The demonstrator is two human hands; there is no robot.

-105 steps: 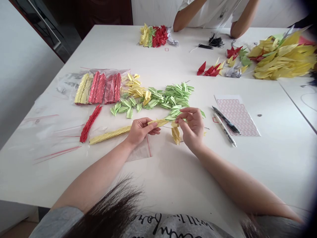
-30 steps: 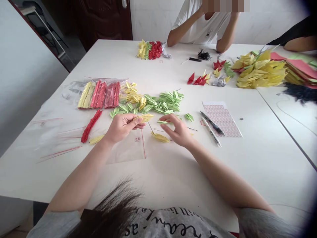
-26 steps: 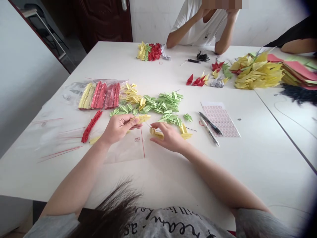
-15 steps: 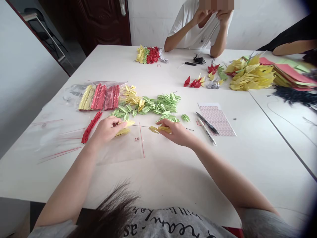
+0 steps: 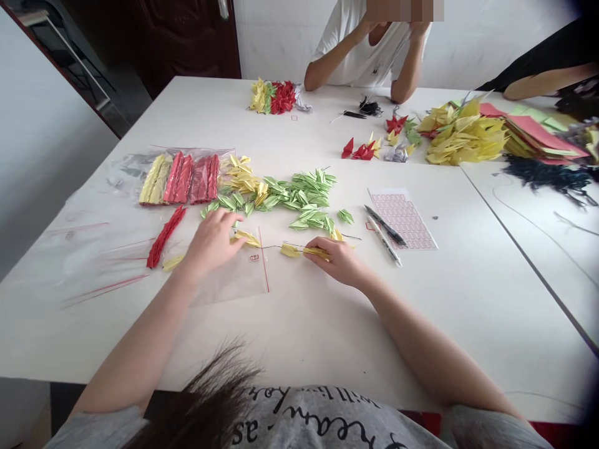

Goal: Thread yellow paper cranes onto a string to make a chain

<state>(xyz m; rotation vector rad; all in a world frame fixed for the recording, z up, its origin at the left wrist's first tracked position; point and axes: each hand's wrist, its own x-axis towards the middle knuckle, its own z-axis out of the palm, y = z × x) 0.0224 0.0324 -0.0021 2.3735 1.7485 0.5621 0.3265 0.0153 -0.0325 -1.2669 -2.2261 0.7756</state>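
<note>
Left hand: my left hand (image 5: 210, 243) is half open, palm down, fingers curved. I can't see anything gripped in it, and a loose yellow paper crane (image 5: 246, 237) lies just beside my fingertips.

Right hand: my right hand (image 5: 337, 260) is nearly closed, with its fingers curled over a strung yellow crane (image 5: 317, 252). My thumb is hidden behind them, so I can't tell how firm the hold is.

Thread: a thin dark thread (image 5: 274, 247) runs between my hands, through that crane and a second yellow crane (image 5: 290, 251). Its far end is too fine to follow.

Under my hands: a clear plastic bag (image 5: 229, 280) with a red seal line lies flat on the white table (image 5: 116, 324), just below my left hand.

Upper left of my hands: green paper cranes (image 5: 304, 199) and yellow paper cranes (image 5: 241, 178) lie in loose piles, beside a bag of packed crane strings (image 5: 178, 178).

Right of my hands: two pens (image 5: 384, 227) lie against a sheet of pink-printed labels (image 5: 401, 218).

Top right: a co-worker's forearms (image 5: 327, 62) rest on the table near a large heap of yellow cranes (image 5: 463, 134) — the far right edge goes dark and blurred.
</note>
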